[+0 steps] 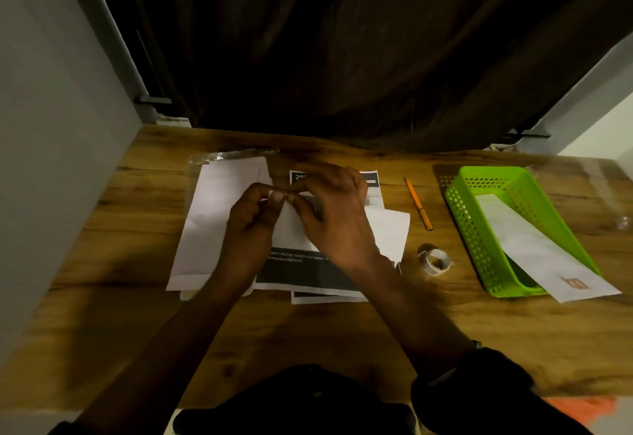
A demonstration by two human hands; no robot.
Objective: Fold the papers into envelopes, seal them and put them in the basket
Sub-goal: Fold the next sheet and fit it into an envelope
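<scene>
Both hands meet over the middle of the wooden table point(102, 263), fingertips pressed together on the top edge of a white folded paper point(294, 232). The left hand point(251, 218) pinches that edge between thumb and curled fingers. The right hand point(334, 210) pinches it just beside the left, its thumb touching the paper's corner and its remaining fingers arched above. What exactly lies between the fingertips, paper alone or also a bit of tape, cannot be told: the spot is small and blurred.

Taking the green basket point(479, 194) as the landmark: the folded paper is well to its left, resting on a printed sheet point(308, 273) with dark bands and white lettering. Farther left of the basket, beyond the hands, lies a pile of white sheets point(209, 215), with a crinkled clear plastic wrapper point(233, 155) at its far edge. Between the basket and the hands an orange pen point(418, 203) lies slanted on the wood, and nearer the person, just left of the basket's near corner, sits a tape roll point(435, 261). Inside the basket a finished white envelope point(534, 246) lies diagonally, its near end sticking out over the basket's rim onto the table, a small reddish mark near that end.
</scene>
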